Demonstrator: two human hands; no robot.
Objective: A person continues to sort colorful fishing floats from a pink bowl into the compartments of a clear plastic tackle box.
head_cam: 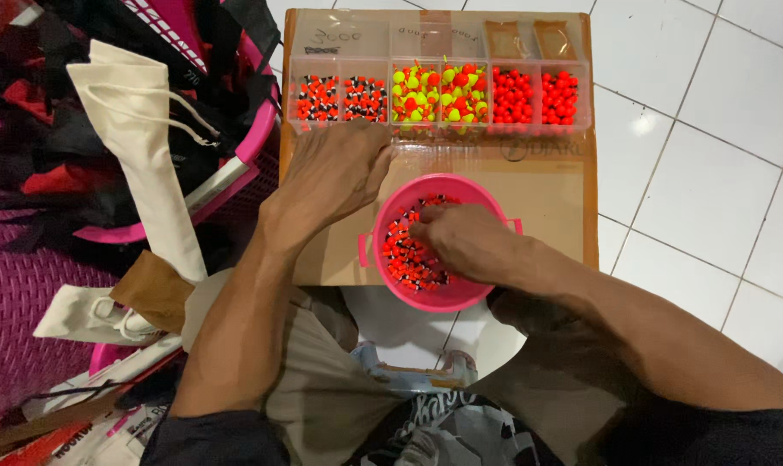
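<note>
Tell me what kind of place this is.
Probably a home workspace for sorting small goods on the floor: white floor tiles, a cardboard sheet as work surface, a clear compartment box of small floats, and a pink basket of cloth bags.

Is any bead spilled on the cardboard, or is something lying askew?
No spilled bead is visible. The beads stay inside the pink bowl and the clear compartment box. Only the cloth bags at the left lie untidy.
</note>
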